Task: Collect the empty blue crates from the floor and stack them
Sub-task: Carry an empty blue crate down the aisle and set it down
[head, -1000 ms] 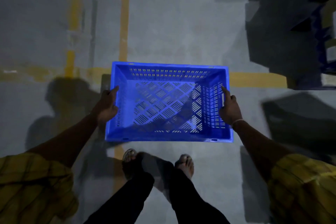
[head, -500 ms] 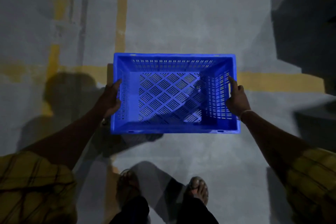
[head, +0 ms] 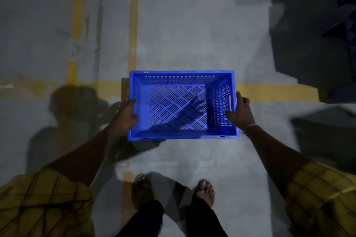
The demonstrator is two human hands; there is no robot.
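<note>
I am carrying the empty blue crate [head: 183, 105] above the floor [head: 192, 25], left hand [head: 126, 116] and right hand [head: 239, 110] fingers grasping its side rims; next I need the stack, not visible here.

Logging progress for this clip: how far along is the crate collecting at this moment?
Done: one empty blue crate is off the floor. In hand: the left hand and right hand each have a grip on a short side, carrying it above the grey floor. Left: stacking it; no stack or other crates are in view.
</note>
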